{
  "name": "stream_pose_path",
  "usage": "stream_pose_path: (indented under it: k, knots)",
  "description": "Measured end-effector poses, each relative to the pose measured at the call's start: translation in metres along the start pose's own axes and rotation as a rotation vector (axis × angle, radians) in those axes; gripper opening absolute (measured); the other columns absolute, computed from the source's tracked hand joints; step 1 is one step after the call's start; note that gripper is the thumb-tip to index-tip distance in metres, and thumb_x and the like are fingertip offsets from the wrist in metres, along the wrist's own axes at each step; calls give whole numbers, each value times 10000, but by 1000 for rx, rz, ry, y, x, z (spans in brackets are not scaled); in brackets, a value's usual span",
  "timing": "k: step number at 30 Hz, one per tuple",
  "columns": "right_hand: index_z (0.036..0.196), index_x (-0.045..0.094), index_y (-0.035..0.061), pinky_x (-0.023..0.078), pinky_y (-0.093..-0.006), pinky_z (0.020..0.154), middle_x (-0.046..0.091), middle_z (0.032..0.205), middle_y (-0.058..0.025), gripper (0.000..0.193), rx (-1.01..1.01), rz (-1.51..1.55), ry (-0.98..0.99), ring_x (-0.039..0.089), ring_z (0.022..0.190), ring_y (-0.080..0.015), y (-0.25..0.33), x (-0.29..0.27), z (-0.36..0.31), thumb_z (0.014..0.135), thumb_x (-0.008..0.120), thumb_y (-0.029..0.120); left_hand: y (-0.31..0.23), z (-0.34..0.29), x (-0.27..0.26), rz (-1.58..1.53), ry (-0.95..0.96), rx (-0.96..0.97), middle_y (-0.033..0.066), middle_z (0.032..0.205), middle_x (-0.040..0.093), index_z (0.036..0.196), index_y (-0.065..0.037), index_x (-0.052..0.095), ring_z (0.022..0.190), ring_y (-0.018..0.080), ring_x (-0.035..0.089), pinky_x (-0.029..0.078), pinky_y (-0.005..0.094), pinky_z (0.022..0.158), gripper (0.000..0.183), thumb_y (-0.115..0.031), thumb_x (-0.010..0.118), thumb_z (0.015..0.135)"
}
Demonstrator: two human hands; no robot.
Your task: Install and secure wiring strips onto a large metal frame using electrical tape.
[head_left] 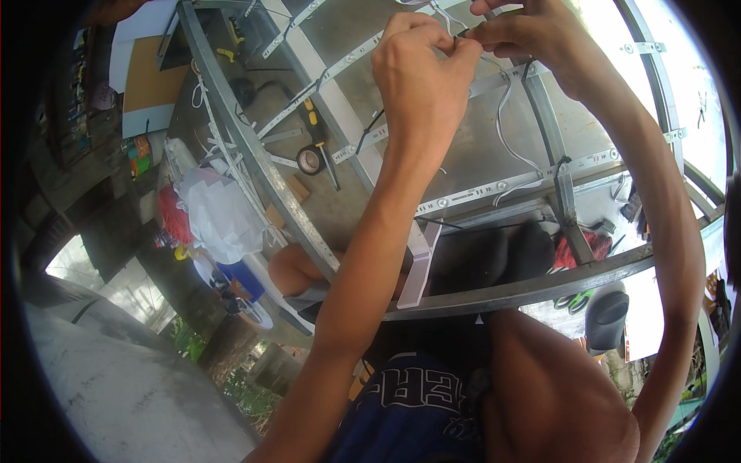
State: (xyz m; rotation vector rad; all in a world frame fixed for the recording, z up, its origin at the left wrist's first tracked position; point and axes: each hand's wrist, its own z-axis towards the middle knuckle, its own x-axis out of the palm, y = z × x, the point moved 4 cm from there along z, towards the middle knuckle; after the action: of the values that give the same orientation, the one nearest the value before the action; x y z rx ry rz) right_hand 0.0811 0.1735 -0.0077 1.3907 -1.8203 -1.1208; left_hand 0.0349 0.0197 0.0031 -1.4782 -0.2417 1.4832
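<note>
High in the view, my left hand point(426, 65) is closed in a pinch on a thin black cable tie point(461, 35). My right hand point(532, 35) comes from the other side, its thumb and fingers pinching at the same tie; the fingertips partly hide it. A white wire point(505, 116) runs by the hands and curls down toward an LED strip point(502, 187). Several such white strips with round lenses lie across a grey metal frame point(567, 204), held to its bars by black ties. A pale lilac bracket-like strip point(417, 282) rests at the near bar.
Below the frame lie a roll of tape point(310, 160), a screwdriver point(328, 166) and a yellow-and-black tool point(310, 112). White plastic bags point(220, 216) sit left. Green-handled scissors point(573, 301) and a dark rounded object point(607, 316) are at right. The frame's near bar point(525, 292) crosses before my legs.
</note>
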Motion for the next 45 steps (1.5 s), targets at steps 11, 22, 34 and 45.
stream_pose_path:
  k: [11,22,34,45]
  knots:
    - [946,653,-73,492,-293,474,674,682,-129,274,-136,-345,-71,648,565,-171,10,-6,0,743,751,83,-9,-5,0,5,47,-136,160,1018,688,725,34,705,917,308,657,480,387,846,208,-171,737,734]
    - [975,629,-77,534,-354,537,707,716,-196,315,-382,-571,-185,696,599,-247,12,-1,-3,750,804,57,-12,5,7,-246,167,-28,175,969,648,911,63,669,806,340,660,518,388,697,133,24,584,816]
    - [1069,590,-100,573,-275,577,719,817,-193,270,-63,-158,-137,717,687,-194,22,-1,-14,859,683,43,3,3,10,-141,82,23,214,1078,591,904,52,715,907,324,657,522,379,796,155,-8,578,865]
    - [1049,598,-88,548,-269,571,715,815,-171,281,-115,-208,-75,696,680,-178,13,-6,-6,834,704,59,-12,3,4,-113,62,73,229,1067,595,904,75,703,950,357,629,492,410,853,177,-75,610,896]
